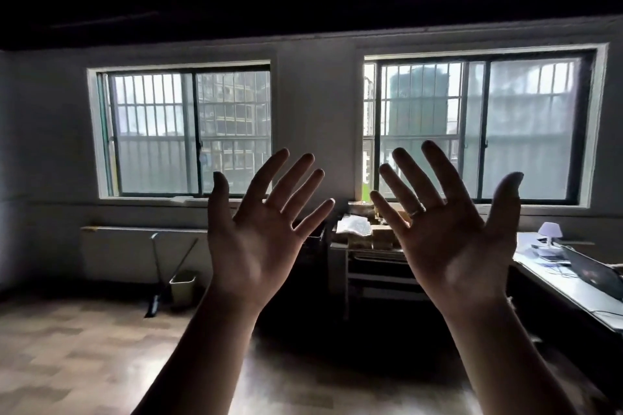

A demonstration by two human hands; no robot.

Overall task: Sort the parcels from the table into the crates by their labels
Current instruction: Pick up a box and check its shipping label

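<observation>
My left hand (259,232) and my right hand (448,229) are both raised in front of me, palms toward the camera, fingers spread and straight. Neither holds anything. A ring sits on one finger of my right hand. Between and behind the hands, under the right window, a stack of brown parcels (374,232) with a white one on top lies on a metal rack (371,266). No crates show in this view.
A dim room with two barred windows. A small bin (183,286) and a broom (158,276) stand against the far wall on the left. A white desk (573,290) with a laptop and a small lamp runs along the right. Wooden floor lies below.
</observation>
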